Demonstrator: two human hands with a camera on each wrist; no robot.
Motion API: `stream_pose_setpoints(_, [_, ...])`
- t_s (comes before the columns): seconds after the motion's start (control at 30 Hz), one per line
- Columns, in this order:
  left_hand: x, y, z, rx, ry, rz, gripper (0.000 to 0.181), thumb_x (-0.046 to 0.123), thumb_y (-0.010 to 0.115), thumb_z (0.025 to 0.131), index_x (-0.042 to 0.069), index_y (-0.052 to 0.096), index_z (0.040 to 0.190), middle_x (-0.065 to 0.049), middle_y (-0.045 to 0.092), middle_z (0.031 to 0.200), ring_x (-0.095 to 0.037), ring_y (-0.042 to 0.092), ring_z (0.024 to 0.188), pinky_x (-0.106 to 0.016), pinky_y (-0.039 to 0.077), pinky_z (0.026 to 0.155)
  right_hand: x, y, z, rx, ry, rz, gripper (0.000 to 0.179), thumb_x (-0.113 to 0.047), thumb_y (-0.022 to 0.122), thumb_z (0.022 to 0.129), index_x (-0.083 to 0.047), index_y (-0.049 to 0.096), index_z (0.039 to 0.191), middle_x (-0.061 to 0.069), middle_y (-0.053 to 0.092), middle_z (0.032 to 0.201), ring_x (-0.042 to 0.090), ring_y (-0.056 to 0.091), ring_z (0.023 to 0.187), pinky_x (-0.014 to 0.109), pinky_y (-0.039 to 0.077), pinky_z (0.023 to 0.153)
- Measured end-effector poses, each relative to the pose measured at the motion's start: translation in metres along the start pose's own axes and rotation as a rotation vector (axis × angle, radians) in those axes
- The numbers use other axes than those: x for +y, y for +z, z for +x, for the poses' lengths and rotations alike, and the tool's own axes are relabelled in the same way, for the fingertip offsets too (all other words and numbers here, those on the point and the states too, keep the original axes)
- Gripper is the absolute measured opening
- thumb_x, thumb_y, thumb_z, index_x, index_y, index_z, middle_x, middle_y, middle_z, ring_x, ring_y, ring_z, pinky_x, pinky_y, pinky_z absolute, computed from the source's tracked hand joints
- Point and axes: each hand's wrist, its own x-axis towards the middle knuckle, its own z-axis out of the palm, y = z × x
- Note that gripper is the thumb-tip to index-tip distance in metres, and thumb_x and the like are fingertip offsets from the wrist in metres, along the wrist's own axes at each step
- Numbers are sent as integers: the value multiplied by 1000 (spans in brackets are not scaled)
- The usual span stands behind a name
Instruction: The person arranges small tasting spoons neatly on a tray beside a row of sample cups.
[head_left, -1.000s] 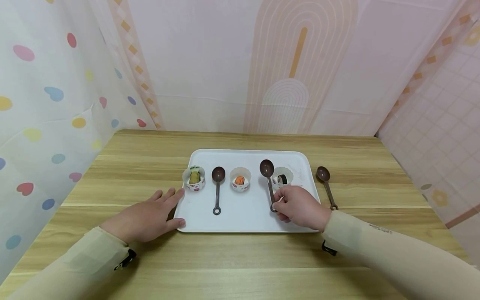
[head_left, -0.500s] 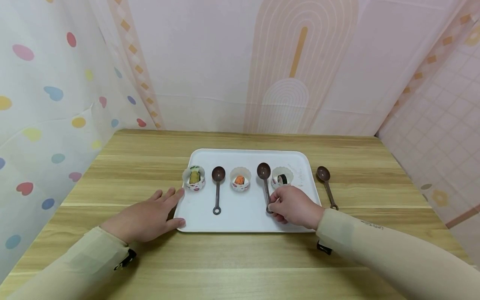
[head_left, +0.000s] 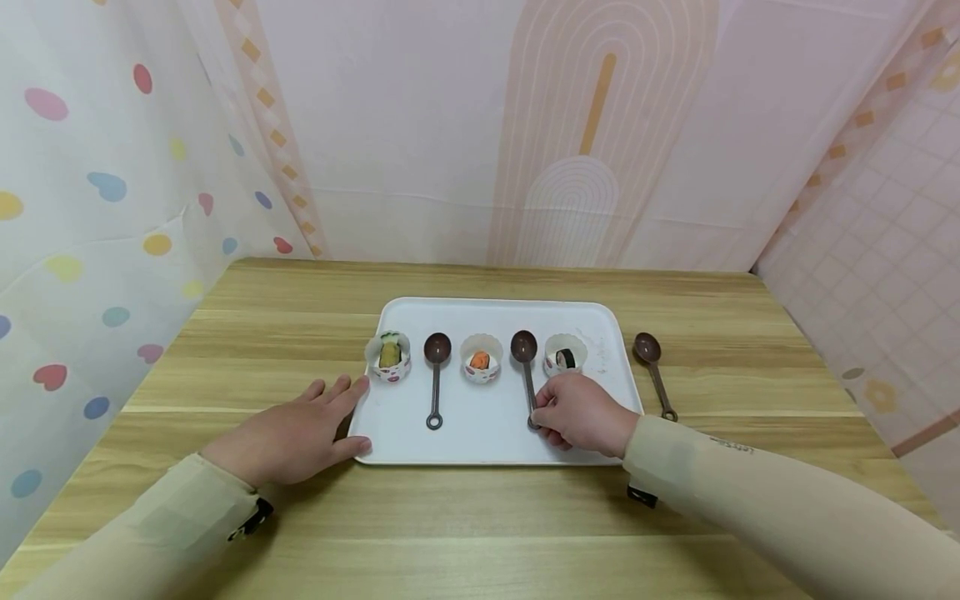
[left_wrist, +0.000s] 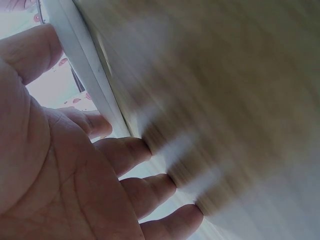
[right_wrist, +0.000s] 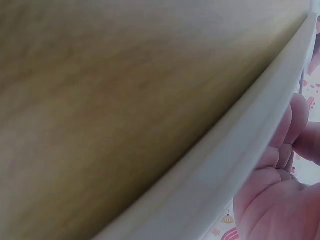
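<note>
My right hand [head_left: 581,414] pinches the handle end of a brown measuring spoon [head_left: 524,347] over the white tray [head_left: 480,446]. That spoon lies between the middle paper cup [head_left: 482,375], which holds an orange-topped sushi piece [head_left: 479,360], and the right paper cup [head_left: 553,343], which holds a dark-wrapped sushi roll [head_left: 565,358]. Spread at the tray's left edge, my left hand [head_left: 300,435] touches the rim with its thumb and fingers. Close to it stands the left paper cup [head_left: 392,375] with a green-and-yellow sushi piece [head_left: 389,354]. A second brown measuring spoon [head_left: 436,383] lies between the left and middle cups.
A third brown measuring spoon [head_left: 656,375] lies on the wooden table [head_left: 465,533], just right of the tray. Patterned curtains [head_left: 405,142] hang behind the table and at both sides.
My right hand has moved left with the spoon, taking it from in front of the right cup into the gap between the middle and right cups. The left hand has stayed still.
</note>
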Motion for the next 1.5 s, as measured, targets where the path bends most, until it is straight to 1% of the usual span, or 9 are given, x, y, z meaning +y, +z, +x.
stream_pose_setpoints(0.27, [0, 0, 1, -3, 1, 7, 95, 65, 57, 101, 4, 26, 166, -34, 32, 166, -65, 30, 148, -70, 42, 111, -4, 3, 1, -4, 17, -13, 18, -5, 66, 100, -5, 68, 83, 4, 62, 63, 11, 53, 54, 23, 48, 52])
stream_pose_setpoints(0.5, [0, 1, 1, -6, -10, -18, 94, 65, 56, 101, 6, 26, 167, -31, 31, 167, -62, 27, 151, -70, 40, 114, -4, 4, 3, -11, 42, -33, 19, -7, 67, 100, -6, 70, 81, 3, 62, 62, 11, 52, 54, 22, 46, 51])
stream_pose_setpoints(0.67, [1, 1, 1, -4, -7, -26, 94, 65, 56, 101, 5, 26, 167, -32, 31, 167, -63, 27, 151, -70, 40, 113, -5, 5, 4, -9, 62, -41, 19, -9, 68, 101, -7, 70, 82, 3, 62, 63, 12, 51, 54, 22, 46, 51])
stream_pose_setpoints(1.07, [1, 0, 0, -14, -17, -38, 94, 66, 56, 101, 7, 25, 167, -30, 30, 168, -62, 25, 152, -71, 40, 112, -6, 6, 4, 2, 47, -76, 20, -8, 68, 100, -7, 69, 80, 3, 63, 63, 11, 52, 54, 22, 46, 51])
stream_pose_setpoints(1.37, [1, -1, 0, 2, -2, -28, 93, 64, 56, 101, 6, 26, 167, -32, 32, 167, -63, 28, 150, -71, 41, 112, -7, 6, 5, 2, 54, -114, 22, -9, 68, 99, -8, 67, 78, 2, 62, 61, 11, 52, 54, 22, 45, 51])
stream_pose_setpoints(1.5, [0, -1, 0, 10, 3, -18, 93, 64, 56, 102, 5, 27, 167, -33, 33, 166, -64, 29, 149, -71, 41, 112, -9, 6, 5, 2, 61, -113, 23, -9, 68, 99, -8, 66, 76, 1, 62, 61, 10, 51, 53, 21, 44, 50])
